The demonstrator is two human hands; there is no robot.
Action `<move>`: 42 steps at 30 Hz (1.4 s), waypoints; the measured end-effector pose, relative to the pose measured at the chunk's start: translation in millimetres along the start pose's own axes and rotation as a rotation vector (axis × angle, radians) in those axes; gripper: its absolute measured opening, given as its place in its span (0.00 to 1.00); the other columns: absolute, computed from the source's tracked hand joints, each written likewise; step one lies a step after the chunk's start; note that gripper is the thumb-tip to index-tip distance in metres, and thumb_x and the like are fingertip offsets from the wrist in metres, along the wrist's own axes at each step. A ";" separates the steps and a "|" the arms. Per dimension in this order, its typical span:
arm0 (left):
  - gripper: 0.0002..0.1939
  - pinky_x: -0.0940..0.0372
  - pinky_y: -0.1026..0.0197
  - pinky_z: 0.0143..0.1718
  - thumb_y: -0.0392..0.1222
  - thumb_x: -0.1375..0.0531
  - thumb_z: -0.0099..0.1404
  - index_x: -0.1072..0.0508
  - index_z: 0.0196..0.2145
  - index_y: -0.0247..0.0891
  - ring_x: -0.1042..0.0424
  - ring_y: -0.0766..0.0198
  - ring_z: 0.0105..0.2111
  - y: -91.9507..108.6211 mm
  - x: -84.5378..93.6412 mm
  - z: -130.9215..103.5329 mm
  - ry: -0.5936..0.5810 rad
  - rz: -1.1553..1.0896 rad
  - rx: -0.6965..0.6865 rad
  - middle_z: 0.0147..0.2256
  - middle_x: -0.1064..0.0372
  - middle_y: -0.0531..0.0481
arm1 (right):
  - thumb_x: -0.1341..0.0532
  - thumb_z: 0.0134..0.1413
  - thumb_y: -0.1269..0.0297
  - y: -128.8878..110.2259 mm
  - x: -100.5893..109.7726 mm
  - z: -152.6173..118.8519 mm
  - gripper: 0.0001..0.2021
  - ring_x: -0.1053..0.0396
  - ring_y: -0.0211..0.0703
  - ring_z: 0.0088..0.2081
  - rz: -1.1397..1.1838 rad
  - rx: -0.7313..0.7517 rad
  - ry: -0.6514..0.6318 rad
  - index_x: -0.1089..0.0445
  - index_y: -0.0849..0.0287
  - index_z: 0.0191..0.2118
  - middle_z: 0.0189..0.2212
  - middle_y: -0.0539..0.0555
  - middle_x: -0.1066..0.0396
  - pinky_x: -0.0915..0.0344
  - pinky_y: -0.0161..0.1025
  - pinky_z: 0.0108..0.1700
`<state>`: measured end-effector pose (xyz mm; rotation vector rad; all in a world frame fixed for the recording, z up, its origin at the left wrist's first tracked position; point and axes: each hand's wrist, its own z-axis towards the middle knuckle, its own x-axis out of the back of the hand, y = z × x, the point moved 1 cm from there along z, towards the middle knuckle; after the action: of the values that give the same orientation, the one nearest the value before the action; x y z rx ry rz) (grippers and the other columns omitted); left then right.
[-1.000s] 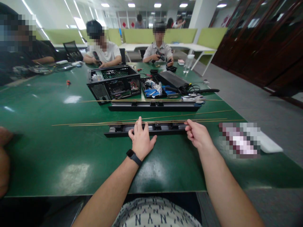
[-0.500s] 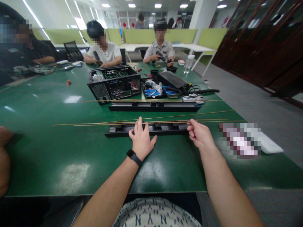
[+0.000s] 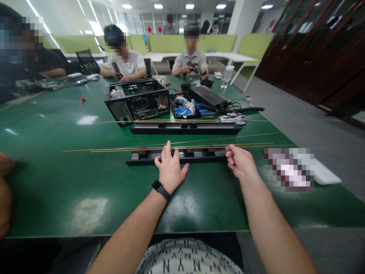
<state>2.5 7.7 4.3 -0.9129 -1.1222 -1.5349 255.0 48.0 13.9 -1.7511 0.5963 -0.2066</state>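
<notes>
A long black rail (image 3: 199,160) lies crosswise on the green table, with several thin brass-coloured rods (image 3: 114,150) along its far edge. My left hand (image 3: 171,167) rests over the rail's middle, fingers spread, fingertips touching the rods. At the rail's right end my right hand (image 3: 239,160) has its thumb and forefinger pinched on a thin rod. Which of the rods it pinches is too small to tell. Beyond lies a second black rail (image 3: 185,131), also with thin rods along it.
Behind the far rail stand an open black computer case (image 3: 137,102) and a tray of blue-white gloves (image 3: 185,108). Cables (image 3: 234,108) lie to their right. A blurred pink item (image 3: 288,169) is at right. People sit across, and another person's hand (image 3: 5,163) shows at left.
</notes>
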 end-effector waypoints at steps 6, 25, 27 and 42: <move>0.36 0.42 0.36 0.62 0.55 0.36 0.65 0.33 0.67 0.37 0.47 0.39 0.72 0.0 0.0 0.3 -0.001 -0.012 0.001 0.76 0.59 0.33 | 0.37 0.65 0.65 -1.5 1.8 1.1 0.09 0.48 0.28 0.10 -0.006 -0.014 0.014 0.29 0.61 0.33 0.17 0.45 0.34 0.58 0.27 0.09; 0.36 0.42 0.36 0.61 0.55 0.36 0.66 0.33 0.67 0.37 0.47 0.40 0.72 -0.2 0.5 0.4 -0.002 -0.011 -0.002 0.76 0.60 0.32 | 0.37 0.66 0.65 -0.9 -0.3 -1.8 0.09 0.48 0.28 0.10 -0.015 -0.009 -0.023 0.29 0.62 0.32 0.17 0.45 0.34 0.57 0.26 0.09; 0.36 0.42 0.36 0.61 0.55 0.37 0.66 0.33 0.67 0.37 0.47 0.40 0.72 -0.4 0.3 0.0 0.002 -0.012 -0.005 0.76 0.60 0.32 | 0.36 0.65 0.65 -1.8 0.8 -0.8 0.10 0.48 0.28 0.10 -0.016 -0.007 -0.007 0.29 0.61 0.32 0.17 0.45 0.34 0.57 0.26 0.08; 0.36 0.43 0.37 0.62 0.55 0.37 0.66 0.34 0.67 0.37 0.48 0.40 0.72 1.3 3.1 0.1 -0.021 -0.008 0.004 0.77 0.60 0.33 | 0.38 0.68 0.65 1.8 -1.0 -0.9 0.10 0.48 0.28 0.10 -0.059 -0.018 -0.066 0.28 0.62 0.34 0.17 0.46 0.33 0.57 0.26 0.08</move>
<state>3.1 6.8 7.5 -0.9249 -1.1449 -1.5322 253.2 47.5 12.6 -1.7877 0.5000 -0.1840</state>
